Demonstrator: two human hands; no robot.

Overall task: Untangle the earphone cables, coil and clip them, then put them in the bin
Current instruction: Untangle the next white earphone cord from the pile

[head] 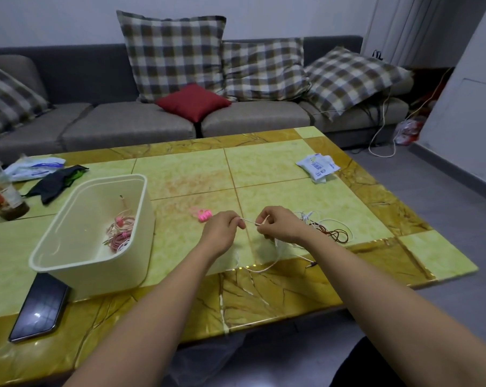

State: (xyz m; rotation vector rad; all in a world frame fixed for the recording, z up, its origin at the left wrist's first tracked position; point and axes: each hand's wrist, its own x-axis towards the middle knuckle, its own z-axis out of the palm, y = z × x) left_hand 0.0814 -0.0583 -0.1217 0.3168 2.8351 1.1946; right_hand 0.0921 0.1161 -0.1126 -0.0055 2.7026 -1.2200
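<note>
Fingers [238, 224] of left hand [221, 229] and right hand [281, 222] pinch a pale cable [250, 221] between bin [111, 179] and tangled cables [333, 233].

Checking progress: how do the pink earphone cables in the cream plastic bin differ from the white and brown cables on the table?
The pink earphone cables are coiled and clipped; the white and brown cables lie loose and tangled. The pink ones sit inside the cream plastic bin; the others sprawl on the table. Both are thin cords.

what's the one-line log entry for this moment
step: untangle | left hand: pinches cable | right hand: pinches cable | clip: on table | bin: holds coiled cables
</note>
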